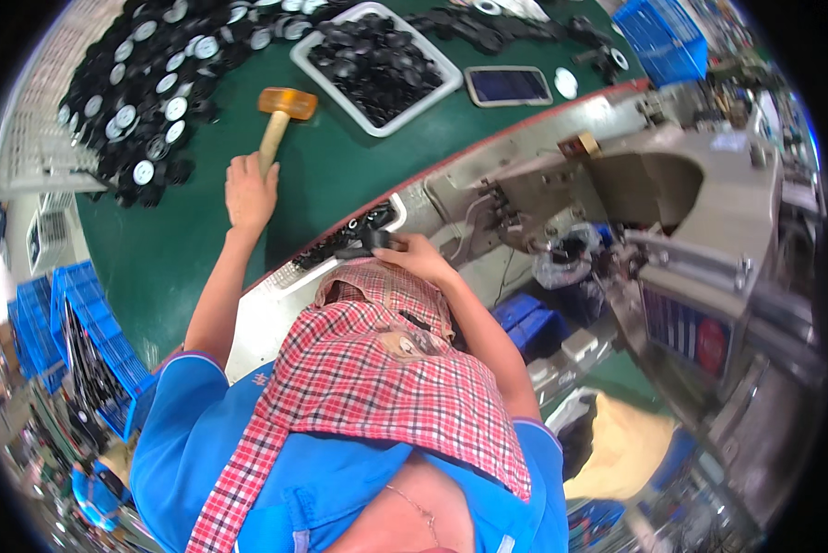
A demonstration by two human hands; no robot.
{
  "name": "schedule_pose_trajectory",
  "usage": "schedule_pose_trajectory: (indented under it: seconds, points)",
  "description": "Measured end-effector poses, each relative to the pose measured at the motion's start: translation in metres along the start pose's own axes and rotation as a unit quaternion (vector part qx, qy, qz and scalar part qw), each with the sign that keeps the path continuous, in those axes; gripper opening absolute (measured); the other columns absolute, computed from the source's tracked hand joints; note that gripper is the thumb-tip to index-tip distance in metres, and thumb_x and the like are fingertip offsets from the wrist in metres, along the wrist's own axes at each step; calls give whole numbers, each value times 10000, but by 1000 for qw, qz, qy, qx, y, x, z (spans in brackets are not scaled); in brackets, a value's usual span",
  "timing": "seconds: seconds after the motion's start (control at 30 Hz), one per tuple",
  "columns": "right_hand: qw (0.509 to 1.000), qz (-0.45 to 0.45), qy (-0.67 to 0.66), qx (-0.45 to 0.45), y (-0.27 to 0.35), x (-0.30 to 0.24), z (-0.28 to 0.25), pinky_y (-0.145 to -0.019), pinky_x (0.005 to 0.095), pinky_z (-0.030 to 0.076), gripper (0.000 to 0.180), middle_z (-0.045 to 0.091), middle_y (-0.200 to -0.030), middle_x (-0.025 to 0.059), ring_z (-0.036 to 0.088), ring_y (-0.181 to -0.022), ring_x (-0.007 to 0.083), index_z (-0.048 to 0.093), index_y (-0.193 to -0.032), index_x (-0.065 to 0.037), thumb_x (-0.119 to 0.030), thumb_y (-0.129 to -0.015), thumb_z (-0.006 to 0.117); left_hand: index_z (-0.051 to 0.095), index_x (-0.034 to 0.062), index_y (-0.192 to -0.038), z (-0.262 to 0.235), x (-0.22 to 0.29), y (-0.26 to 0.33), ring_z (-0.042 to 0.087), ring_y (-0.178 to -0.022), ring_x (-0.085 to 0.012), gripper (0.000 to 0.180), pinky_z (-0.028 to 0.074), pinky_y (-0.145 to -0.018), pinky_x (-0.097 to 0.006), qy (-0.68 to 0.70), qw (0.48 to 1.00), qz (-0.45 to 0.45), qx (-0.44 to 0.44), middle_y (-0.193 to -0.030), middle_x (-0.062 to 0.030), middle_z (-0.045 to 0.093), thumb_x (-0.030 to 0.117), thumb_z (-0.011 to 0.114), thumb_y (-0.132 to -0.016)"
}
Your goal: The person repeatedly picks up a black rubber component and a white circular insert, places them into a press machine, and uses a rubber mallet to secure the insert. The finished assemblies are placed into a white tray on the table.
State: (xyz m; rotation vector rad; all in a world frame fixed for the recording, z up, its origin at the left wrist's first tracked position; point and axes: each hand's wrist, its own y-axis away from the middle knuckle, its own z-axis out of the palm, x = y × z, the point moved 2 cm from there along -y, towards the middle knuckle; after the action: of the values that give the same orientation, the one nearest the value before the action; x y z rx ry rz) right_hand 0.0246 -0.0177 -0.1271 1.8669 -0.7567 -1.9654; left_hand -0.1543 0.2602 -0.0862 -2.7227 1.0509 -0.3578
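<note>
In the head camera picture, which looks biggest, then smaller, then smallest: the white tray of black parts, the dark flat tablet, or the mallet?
1. White tray
2. Mallet and dark tablet: these look about alike, so no ranking between them.

1 head-worn fisheye, steeply downward

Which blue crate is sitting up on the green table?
The blue crate at the table's far right corner, beyond the flat dark tablet. The other blue crates stand low down on the person's left, beside the table.
</note>
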Motion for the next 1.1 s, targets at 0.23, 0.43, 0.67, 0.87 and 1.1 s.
schedule_pose_trajectory:
  seconds: [0.23,0.43,0.67,0.87,1.1]
  points:
    - [988,-127,-56,70,41,35,-9,-793,358,561,545,727,-1067,165,714,-892,212,605,-1285,49,-354,-926,681,557,2,-1289,-18,9,8,562,-1126,-406,551,476,-931,-495,-104,992,39,52,-1193,-214,604,385,682,-913]
    - [866,2,76,494,234,193,-75,-827,414,545,327,720,-995,168,694,-926,339,723,-1067,-77,-324,-855,692,522,-59,-1309,-27,151,52,473,-1232,-398,444,411,-1038,-470,173,964,158,123,-1305,-253,491,193,641,-963]
    - [522,400,255,709,522,394,-54,-981,452,481,369,619,-1278,201,581,-1206,370,614,-1218,-53,-236,-899,642,525,-46,-1298,-57,286,143,478,-1233,-399,397,409,-1034,-459,298,911,285,22,-1315,-239,490,92,633,-942]
    - [644,336,240,644,576,463,-64,-973,429,467,332,606,-1256,212,581,-1179,353,556,-1211,-41,-126,-899,630,548,-47,-1247,-64,313,186,508,-1190,-402,356,417,-1019,-455,312,882,350,-47,-1279,-229,516,42,625,-912]
    - [754,-23,-239,612,461,267,-73,-492,245,476,375,658,-850,61,586,-554,95,592,-1037,37,-238,-875,789,571,5,-1236,-59,328,230,613,-1061,-329,390,495,-892,-389,417,830,252,-272,-1129,-181,611,49,697,-869]
